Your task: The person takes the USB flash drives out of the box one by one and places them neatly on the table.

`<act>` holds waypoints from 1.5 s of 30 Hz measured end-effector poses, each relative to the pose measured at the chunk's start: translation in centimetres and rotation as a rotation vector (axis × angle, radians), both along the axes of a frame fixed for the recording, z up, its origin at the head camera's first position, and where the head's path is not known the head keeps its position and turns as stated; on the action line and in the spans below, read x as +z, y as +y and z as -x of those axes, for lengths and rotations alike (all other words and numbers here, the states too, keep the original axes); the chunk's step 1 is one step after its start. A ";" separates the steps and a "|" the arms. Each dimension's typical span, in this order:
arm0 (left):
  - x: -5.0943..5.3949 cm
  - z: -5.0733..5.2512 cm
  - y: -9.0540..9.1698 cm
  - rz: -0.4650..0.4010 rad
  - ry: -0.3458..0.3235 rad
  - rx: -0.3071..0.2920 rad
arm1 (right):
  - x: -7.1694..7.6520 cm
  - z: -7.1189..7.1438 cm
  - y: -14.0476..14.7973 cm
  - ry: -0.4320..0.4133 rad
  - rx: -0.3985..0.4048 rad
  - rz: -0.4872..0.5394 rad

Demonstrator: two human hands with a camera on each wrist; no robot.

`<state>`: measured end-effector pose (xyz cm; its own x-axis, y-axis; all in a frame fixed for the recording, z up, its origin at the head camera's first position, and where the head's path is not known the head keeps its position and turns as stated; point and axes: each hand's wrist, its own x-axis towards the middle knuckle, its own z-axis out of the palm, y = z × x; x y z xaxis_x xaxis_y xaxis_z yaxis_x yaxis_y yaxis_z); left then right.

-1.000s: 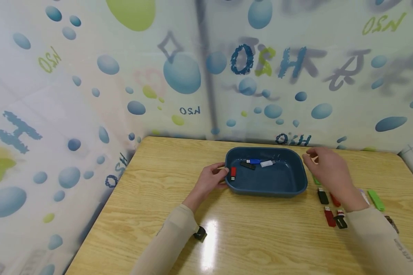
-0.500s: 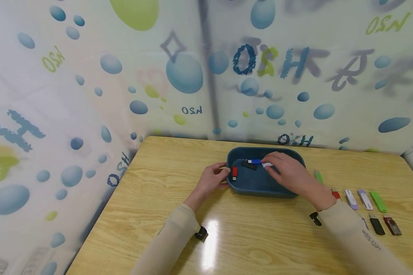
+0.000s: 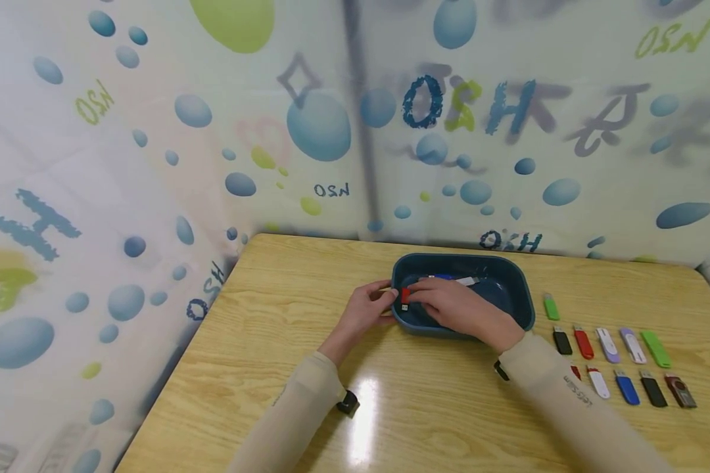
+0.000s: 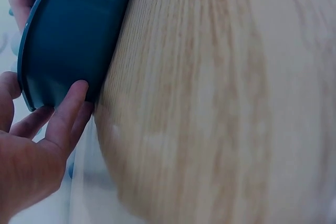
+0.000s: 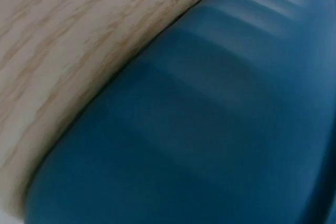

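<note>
A dark blue plastic basin (image 3: 526, 295) stands on the wooden table. My left hand (image 3: 363, 307) grips its left end, thumb at the rim and fingers against the outer wall, as the left wrist view shows of the hand (image 4: 39, 153). Inside the basin, my right hand (image 3: 458, 307) reaches to the left, fingertips at a red USB stick (image 3: 405, 300) by the left wall. Its thumb seems apart from that stick. Beyond the right hand lie a white USB stick (image 3: 466, 281) and a partly covered blue USB stick (image 3: 443, 276). The right wrist view shows mainly the basin's outer wall (image 5: 199, 114).
Right of the basin, several USB sticks lie in rows, among them a black one (image 3: 562, 340), a red one (image 3: 583, 342), a green one (image 3: 657, 348) and a blue one (image 3: 627, 387). A small green one (image 3: 551, 307) lies farther back. A patterned curtain (image 3: 331, 131) borders the table.
My right hand has moved left from beside the basin's right end, over the white USB stick, to the red USB stick inside. The left hand has stayed on the basin.
</note>
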<state>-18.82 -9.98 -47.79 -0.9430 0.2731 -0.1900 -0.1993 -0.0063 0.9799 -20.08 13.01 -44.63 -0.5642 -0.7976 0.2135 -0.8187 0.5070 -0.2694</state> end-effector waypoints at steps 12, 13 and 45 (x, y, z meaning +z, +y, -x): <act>-0.1 0.1 0.0 0.015 0.002 -0.010 | -0.6 1.0 -1.2 -0.133 -0.026 -0.080; -0.1 0.1 -0.1 0.016 0.002 -0.011 | -0.7 1.1 -1.3 -0.145 -0.031 -0.085; -0.2 0.0 0.0 0.035 -0.004 0.005 | -1.0 1.2 -1.2 -0.174 -0.125 -0.138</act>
<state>-18.87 -9.97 -48.02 -0.9435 0.2613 -0.2036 -0.2037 0.0272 0.9787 -21.33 11.81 -45.64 -0.6788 -0.7343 -0.0009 -0.6950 0.6429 -0.3221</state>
